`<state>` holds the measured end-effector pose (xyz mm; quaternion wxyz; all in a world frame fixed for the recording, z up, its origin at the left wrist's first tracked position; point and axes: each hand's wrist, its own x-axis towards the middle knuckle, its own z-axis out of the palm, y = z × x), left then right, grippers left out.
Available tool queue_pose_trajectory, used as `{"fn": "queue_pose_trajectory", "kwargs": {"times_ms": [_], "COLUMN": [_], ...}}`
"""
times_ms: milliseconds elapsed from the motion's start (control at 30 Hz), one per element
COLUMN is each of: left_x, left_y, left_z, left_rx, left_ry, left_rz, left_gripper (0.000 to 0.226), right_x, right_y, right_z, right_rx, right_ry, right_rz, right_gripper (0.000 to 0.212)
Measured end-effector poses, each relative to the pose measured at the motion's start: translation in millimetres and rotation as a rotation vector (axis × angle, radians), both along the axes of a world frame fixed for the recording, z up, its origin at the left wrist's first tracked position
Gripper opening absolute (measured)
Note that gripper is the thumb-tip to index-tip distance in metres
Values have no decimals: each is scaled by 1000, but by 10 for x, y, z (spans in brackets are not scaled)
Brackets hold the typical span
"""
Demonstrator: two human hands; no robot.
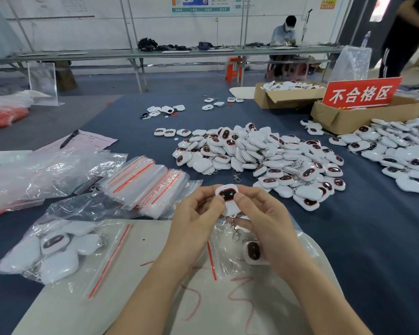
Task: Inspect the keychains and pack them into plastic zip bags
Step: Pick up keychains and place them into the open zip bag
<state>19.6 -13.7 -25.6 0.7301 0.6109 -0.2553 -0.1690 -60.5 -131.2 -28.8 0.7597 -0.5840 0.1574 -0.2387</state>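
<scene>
White plastic with a dark, red-rimmed window: that is the keychain [228, 198] under inspection, held face-up between both hands. The left hand [196, 213] pinches its left edge, thumb on the front. The right hand [264, 218] pinches the right side, its thumb lying over the lower right corner of the window. The clasp [235, 232] dangles free below.

This looks like the inspecting step, with packing not yet begun. To do it well, shift the right thumb to the edge so the whole window shows. Then check the rim, the small button under it and the seam. Turn the piece over for the back, which cannot be seen here. The chain and clasp deserve a gentle tug too. Keep the grip light and on the edges, since the glossy face probably smears.

Directly under the hands lies a bag [218, 257] with a second keychain [253, 252] inside, resting on a pale sheet [131, 286]; a sound piece probably goes in there. To the left sits a filled bag [56, 247], and beyond it a stack [143, 182] of empty ones. Ahead is the pile [264, 160] waiting to be checked. Far right, a box [348, 117] under a red sign [362, 93] looks like the place for rejects.
</scene>
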Motion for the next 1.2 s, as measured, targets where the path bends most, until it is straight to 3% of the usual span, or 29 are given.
{"fn": "queue_pose_trajectory", "kwargs": {"times_ms": [933, 1200], "left_x": [-52, -70], "left_y": [-3, 4], "left_z": [24, 35], "left_rx": [14, 15], "left_ry": [-52, -64], "left_rz": [-17, -24], "left_gripper": [18, 20], "right_x": [7, -11], "right_y": [34, 21], "right_z": [22, 41], "right_rx": [-139, -53], "right_ry": [-30, 33], "right_rz": [-124, -85], "right_gripper": [11, 15]}}
